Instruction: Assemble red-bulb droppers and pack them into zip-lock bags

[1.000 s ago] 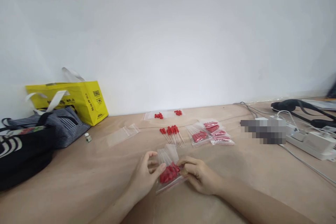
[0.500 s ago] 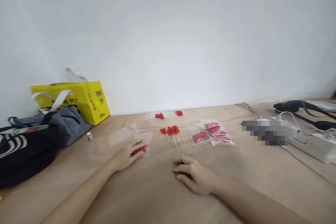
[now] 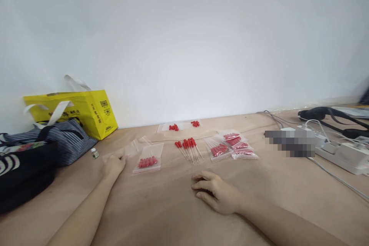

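Observation:
My left hand (image 3: 114, 166) is over the near left end of flat clear zip bags (image 3: 132, 149), its fingers bunched together on the plastic. Just right of it lies a zip bag holding several red rubber bulbs (image 3: 148, 162), touched by neither hand. My right hand (image 3: 215, 192) rests on the table with its fingers apart and nothing in them. Beyond it, several droppers with red bulbs and thin pale stems (image 3: 190, 149) lie fanned out. To their right are several overlapping zip bags of red-bulbed pieces (image 3: 230, 147).
Near the wall, loose red bulbs (image 3: 173, 127) and thin clear stems lie on a plastic sheet. A yellow bag (image 3: 100, 113), a striped bag (image 3: 76, 142), a black bag (image 3: 29, 178) and a small bottle (image 3: 95, 153) stand left. A power strip (image 3: 343, 157) with cables is right.
My left hand has let go of the bag of red bulbs and moved left to the flat clear bags. My right hand stays in place. The view has shifted slightly.

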Action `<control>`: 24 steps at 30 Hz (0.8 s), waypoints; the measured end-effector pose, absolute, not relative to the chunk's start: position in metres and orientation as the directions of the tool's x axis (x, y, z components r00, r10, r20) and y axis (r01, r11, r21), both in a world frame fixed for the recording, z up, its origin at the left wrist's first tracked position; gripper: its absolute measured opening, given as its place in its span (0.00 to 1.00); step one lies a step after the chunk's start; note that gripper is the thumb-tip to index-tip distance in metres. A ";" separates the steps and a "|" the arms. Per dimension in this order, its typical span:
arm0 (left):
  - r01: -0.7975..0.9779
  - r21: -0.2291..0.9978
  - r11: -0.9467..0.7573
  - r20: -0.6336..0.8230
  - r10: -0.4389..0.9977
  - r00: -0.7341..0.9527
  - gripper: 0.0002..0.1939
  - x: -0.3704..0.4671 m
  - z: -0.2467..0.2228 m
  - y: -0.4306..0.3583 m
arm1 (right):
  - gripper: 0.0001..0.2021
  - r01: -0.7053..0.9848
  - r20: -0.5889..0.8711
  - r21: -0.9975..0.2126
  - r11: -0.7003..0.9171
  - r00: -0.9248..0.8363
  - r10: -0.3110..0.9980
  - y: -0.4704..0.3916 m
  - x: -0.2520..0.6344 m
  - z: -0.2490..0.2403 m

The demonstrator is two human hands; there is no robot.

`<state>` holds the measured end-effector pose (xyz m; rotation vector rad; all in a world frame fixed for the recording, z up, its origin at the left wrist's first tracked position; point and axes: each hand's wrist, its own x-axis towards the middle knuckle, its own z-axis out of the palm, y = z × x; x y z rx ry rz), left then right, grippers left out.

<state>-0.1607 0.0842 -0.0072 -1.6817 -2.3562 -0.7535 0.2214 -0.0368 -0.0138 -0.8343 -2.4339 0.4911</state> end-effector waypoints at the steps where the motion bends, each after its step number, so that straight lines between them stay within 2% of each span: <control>1: 0.914 0.300 0.274 0.400 0.833 -0.381 0.14 -0.160 -0.006 0.084 | 0.13 0.459 0.356 -0.482 0.747 -0.676 0.645 -0.037 0.221 -0.014; 4: 0.910 0.266 0.318 0.435 0.803 -0.408 0.16 -0.152 -0.001 0.080 | 0.12 0.448 0.379 -0.473 0.759 -0.674 0.634 -0.037 0.222 -0.014; 7: 0.940 0.233 0.248 0.539 0.771 -0.338 0.20 -0.133 0.004 0.064 | 0.11 0.446 0.424 -0.453 0.772 -0.653 0.627 -0.034 0.223 -0.019; 11: 0.991 0.115 -0.066 0.660 0.751 -0.026 0.17 -0.087 0.001 0.019 | 0.08 0.545 0.529 -0.424 0.723 -0.499 0.686 -0.022 0.227 -0.031; 12: 0.982 0.074 -0.173 0.664 0.743 0.081 0.16 -0.073 -0.002 0.003 | 0.08 0.577 0.551 -0.429 0.695 -0.443 0.708 -0.018 0.228 -0.034; 14: 0.866 -0.058 -0.497 0.672 0.622 0.402 0.14 -0.045 -0.008 -0.027 | 0.08 0.620 0.574 -0.464 0.632 -0.333 0.748 -0.011 0.230 -0.038; 16: 0.793 -0.071 -0.605 0.576 0.624 0.528 0.12 -0.022 -0.011 -0.052 | 0.08 0.640 0.554 -0.527 0.559 -0.240 0.797 -0.002 0.230 -0.036; 20: 0.781 0.046 -0.623 0.426 0.719 0.549 0.12 0.000 -0.003 -0.068 | 0.10 0.725 0.349 -0.625 0.290 -0.074 0.934 0.025 0.224 -0.018; 22: 0.750 0.090 -0.655 0.352 0.726 0.591 0.16 0.001 0.002 -0.059 | 0.12 0.754 0.287 -0.622 0.213 -0.034 0.957 0.042 0.218 -0.007; 24: 0.712 0.125 -0.691 0.233 0.718 0.656 0.25 -0.001 0.005 -0.047 | 0.14 0.774 0.250 -0.610 0.169 -0.014 0.968 0.061 0.210 0.000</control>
